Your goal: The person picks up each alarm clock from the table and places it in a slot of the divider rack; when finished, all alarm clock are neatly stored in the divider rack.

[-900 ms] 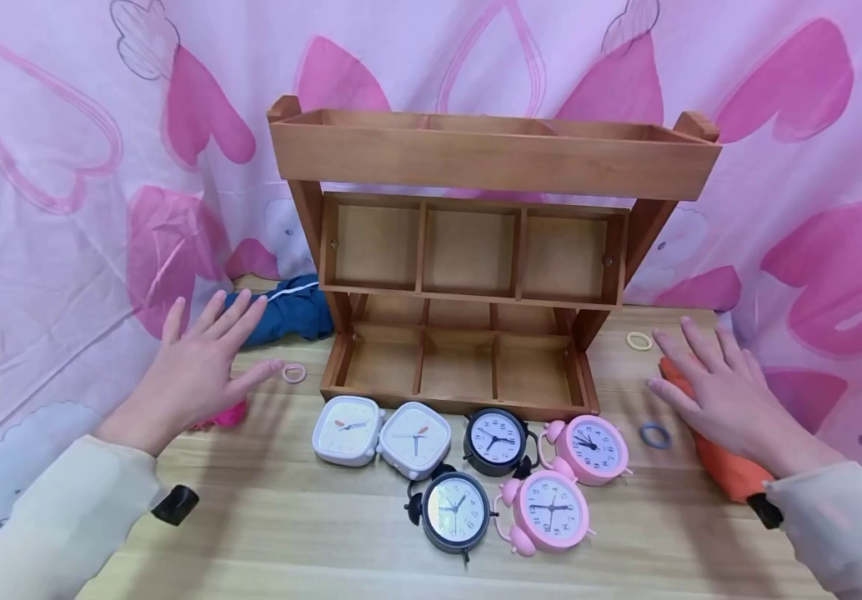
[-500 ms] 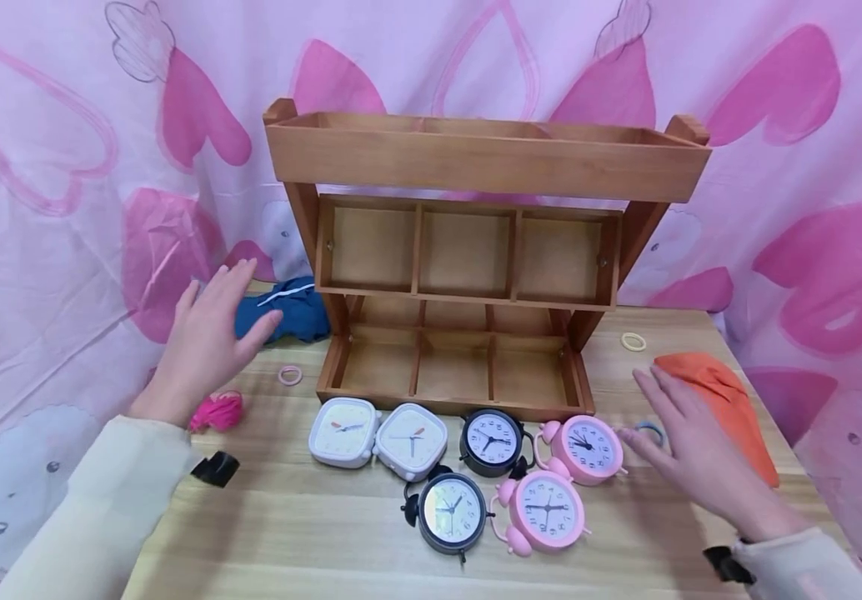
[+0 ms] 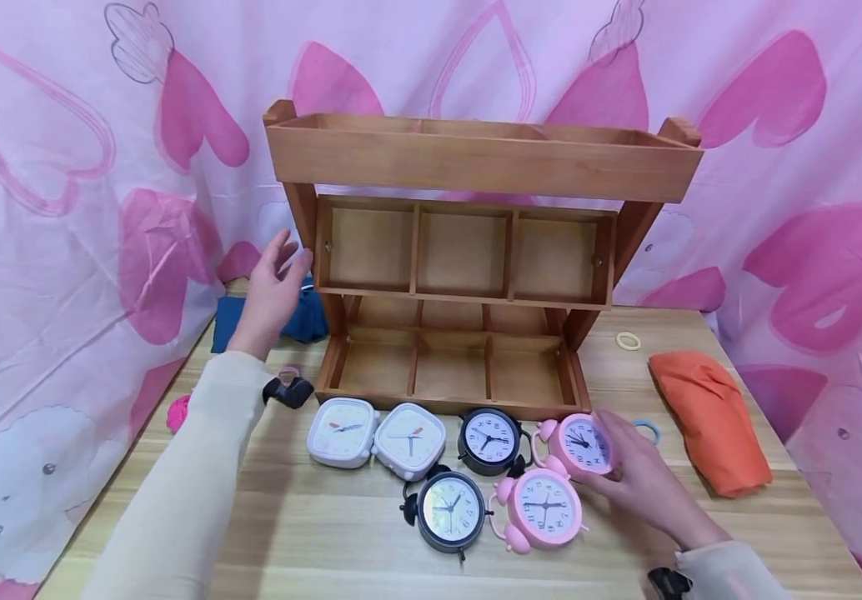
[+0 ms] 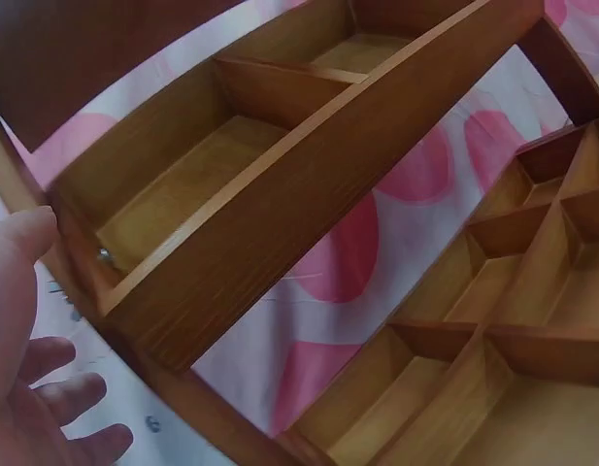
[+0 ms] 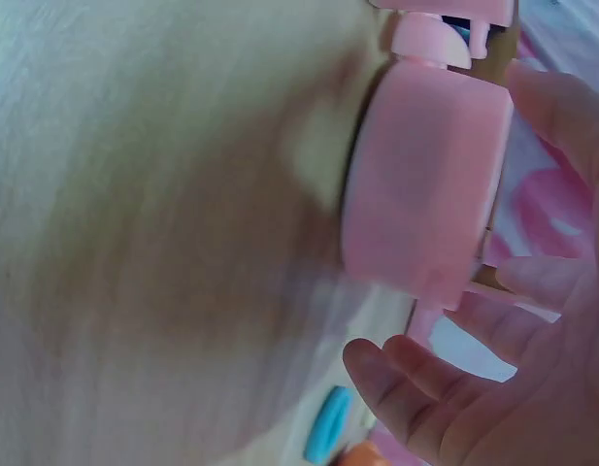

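My left hand (image 3: 269,296) is at the left side of the brown wooden shelf rack (image 3: 476,162). In the left wrist view its thumb reaches the side post (image 4: 197,413), with the other fingers spread apart below. My right hand (image 3: 644,479) is around the right side of the upper pink alarm clock (image 3: 583,444), which lies face up. In the right wrist view the thumb is right at that clock's edge and the fingers are spread near its foot. A second pink alarm clock (image 3: 547,508) lies just in front of it.
Two white clocks (image 3: 341,432) and two black alarm clocks (image 3: 452,510) lie before the rack. An orange cloth (image 3: 709,421), a blue ring (image 3: 647,430) and a yellow ring (image 3: 628,341) are right. Blue cloth (image 3: 306,318) and a pink bundle (image 3: 177,412) lie left.
My left hand has moved right and forward to the rack's side post. My right hand has come left and down from over the orange cloth to the upper pink alarm clock.
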`<state>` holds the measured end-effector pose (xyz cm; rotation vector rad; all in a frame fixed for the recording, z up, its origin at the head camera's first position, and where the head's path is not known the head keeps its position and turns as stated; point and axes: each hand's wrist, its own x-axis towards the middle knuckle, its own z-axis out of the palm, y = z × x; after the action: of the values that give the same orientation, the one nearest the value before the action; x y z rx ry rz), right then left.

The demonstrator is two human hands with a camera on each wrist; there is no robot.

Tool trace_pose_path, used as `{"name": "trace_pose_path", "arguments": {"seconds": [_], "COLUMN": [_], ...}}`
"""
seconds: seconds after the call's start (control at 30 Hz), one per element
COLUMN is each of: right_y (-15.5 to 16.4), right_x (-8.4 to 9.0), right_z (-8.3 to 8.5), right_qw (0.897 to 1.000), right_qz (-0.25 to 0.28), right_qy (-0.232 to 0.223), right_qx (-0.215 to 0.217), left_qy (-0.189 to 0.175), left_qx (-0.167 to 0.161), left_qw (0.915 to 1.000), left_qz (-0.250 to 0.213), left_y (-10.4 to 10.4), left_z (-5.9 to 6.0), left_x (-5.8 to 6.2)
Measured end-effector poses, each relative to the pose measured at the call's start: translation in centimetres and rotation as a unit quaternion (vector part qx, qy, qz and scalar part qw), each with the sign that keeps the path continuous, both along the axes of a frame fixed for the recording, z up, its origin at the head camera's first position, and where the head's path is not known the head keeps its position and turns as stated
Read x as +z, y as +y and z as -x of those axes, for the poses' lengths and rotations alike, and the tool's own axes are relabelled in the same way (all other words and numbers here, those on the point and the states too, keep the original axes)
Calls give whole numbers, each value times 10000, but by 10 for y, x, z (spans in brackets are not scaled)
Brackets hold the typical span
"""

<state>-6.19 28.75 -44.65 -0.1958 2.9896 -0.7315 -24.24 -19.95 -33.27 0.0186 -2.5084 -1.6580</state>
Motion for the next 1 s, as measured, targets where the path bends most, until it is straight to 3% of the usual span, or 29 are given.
{"name": "trace_pose_path", "arguments": {"seconds": [0.27, 0.63, 0.77, 1.0], "right_y": [-1, 0, 6, 5], "right_x": [-10, -9, 2, 44], "right_z": [4, 2, -5, -5], "right_qw": [9998, 9998, 9992, 9932], "right_qz": [84, 45, 41, 306], "right_qy": [109, 70, 336, 1097], "right_qx": [143, -157, -211, -245], "left_qy": [43, 103, 31, 82], "left_qx": [-140, -254, -322, -401], "left_qw": [9998, 9994, 9990, 9984], "left_qz": [-148, -191, -296, -393], "left_y": [11, 14, 18, 26], "left_z": [15, 14, 8, -8], "left_x": [-2, -8, -1, 15]}}
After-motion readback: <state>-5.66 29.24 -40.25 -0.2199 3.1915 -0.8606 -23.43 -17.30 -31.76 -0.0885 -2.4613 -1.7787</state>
